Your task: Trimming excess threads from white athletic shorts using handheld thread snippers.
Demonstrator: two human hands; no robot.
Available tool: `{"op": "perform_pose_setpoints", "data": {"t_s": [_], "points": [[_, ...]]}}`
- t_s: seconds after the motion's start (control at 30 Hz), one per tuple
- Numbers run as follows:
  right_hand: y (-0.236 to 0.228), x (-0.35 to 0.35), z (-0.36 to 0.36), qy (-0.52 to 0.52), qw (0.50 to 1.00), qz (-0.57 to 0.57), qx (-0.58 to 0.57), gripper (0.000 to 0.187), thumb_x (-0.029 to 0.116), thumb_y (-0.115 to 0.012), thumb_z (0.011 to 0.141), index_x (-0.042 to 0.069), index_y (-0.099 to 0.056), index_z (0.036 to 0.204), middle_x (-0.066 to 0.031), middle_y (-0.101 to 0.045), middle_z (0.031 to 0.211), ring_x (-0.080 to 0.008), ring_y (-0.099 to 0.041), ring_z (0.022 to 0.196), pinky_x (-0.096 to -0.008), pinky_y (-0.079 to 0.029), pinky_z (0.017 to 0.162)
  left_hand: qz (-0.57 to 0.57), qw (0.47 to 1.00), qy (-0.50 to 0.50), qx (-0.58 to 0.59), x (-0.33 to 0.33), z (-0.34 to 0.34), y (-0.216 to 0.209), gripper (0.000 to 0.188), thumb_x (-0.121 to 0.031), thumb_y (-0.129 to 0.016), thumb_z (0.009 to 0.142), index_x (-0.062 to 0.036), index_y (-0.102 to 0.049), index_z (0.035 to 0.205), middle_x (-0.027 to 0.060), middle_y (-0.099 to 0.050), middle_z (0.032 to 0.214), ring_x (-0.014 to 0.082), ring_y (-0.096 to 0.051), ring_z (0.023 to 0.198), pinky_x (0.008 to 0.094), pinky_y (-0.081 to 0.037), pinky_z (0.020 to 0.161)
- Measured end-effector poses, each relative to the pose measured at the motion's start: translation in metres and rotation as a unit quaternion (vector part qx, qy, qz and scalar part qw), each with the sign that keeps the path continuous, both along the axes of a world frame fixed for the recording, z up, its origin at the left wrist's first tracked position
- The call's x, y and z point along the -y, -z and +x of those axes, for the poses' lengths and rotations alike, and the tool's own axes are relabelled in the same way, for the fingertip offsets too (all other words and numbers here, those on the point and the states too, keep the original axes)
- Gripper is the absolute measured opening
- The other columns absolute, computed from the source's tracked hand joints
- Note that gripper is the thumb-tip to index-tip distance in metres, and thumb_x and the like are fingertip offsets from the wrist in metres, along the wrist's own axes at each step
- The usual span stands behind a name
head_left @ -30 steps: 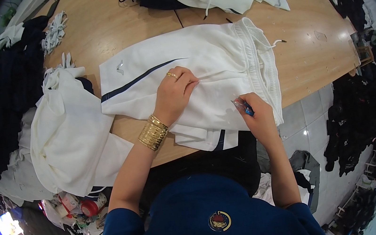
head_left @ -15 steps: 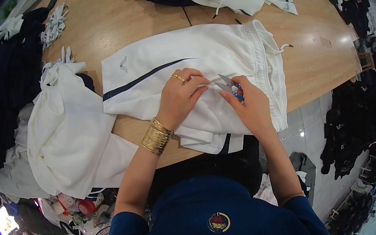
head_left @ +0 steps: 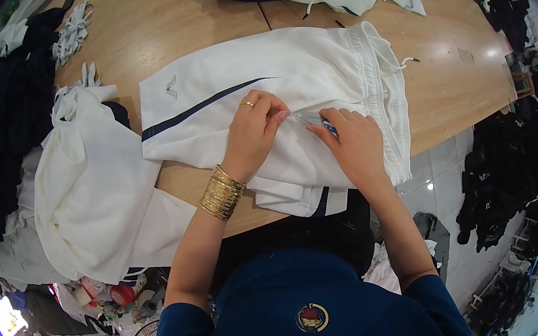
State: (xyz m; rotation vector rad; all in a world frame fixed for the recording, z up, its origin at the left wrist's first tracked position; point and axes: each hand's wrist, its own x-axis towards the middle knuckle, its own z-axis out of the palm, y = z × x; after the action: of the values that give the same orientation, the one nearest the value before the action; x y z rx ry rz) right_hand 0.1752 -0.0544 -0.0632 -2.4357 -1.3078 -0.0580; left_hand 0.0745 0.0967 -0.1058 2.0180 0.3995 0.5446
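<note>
Mostly white shorts point(head_left: 316, 83); slanting navy stripe point(head_left: 206, 103), gathered waistband point(head_left: 368, 87), grey emblem point(head_left: 171, 88).

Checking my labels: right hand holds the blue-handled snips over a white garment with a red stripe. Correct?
Not quite: the stripe is dark navy, not red, as the head view shows. The right hand does hold the blue-handled snips over the white garment.

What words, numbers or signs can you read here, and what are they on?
No words or numbers can be read.
White cloth shorts with a navy stripe: only a grey wing-shaped mark.
Dark blue cloth shirt: round gold-and-red badge, too small to read.
</note>
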Motion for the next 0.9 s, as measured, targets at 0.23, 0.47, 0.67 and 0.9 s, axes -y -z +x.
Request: {"op": "perform_pose_setpoints", "data": {"t_s": [0.23,0.47,0.67,0.9], "points": [[0.003,-0.008,-0.003,-0.028,0.999,0.006,0.043,0.024,0.032,-0.064,0.078,0.009,-0.061,0.083,-0.0028,-0.055,0.067,-0.0197,-0.052,0.065,-0.0333,-0.036,0.062,-0.124,0.992,0.015,-0.012,-0.005,-0.002,-0.004,0.007,-0.007,-0.059,0.083,-0.0013,-0.058,0.087,0.003,-0.052,0.087,0.0095,-0.049,0.073,0.022,-0.042,0.068],[0.001,-0.011,-0.004,-0.024,0.997,-0.011,0.066,0.023,0.032,-0.064,0.078,0.01,-0.061,0.084,-0.0021,-0.057,0.069,-0.0196,-0.053,0.066,-0.0335,-0.035,0.062,-0.127,0.992,0.015,-0.015,-0.006,-0.001,-0.005,0.008,-0.008,-0.059,0.084,-0.0015,-0.059,0.088,0.0022,-0.052,0.086,0.0086,-0.048,0.073,0.0218,-0.041,0.068],[0.003,-0.011,-0.005,-0.016,0.997,-0.013,0.068,0.023,0.032,-0.063,0.079,0.01,-0.061,0.083,-0.0022,-0.057,0.068,-0.0197,-0.053,0.066,-0.0338,-0.035,0.061,-0.141,0.99,0.015,-0.017,-0.006,0.0,-0.003,0.009,-0.009,-0.059,0.084,-0.0013,-0.059,0.088,0.0022,-0.051,0.087,0.0085,-0.049,0.073,0.0215,-0.041,0.068],[0.007,-0.014,-0.006,-0.014,0.998,0.006,0.066,0.024,0.032,-0.063,0.079,0.009,-0.06,0.081,-0.0025,-0.056,0.065,-0.0194,-0.053,0.064,-0.0337,-0.035,0.06,-0.152,0.988,0.012,-0.009,-0.007,0.0,-0.003,0.01,-0.01,-0.06,0.084,-0.001,-0.059,0.089,0.0023,-0.052,0.087,0.0085,-0.05,0.073,0.0218,-0.042,0.069]]}}
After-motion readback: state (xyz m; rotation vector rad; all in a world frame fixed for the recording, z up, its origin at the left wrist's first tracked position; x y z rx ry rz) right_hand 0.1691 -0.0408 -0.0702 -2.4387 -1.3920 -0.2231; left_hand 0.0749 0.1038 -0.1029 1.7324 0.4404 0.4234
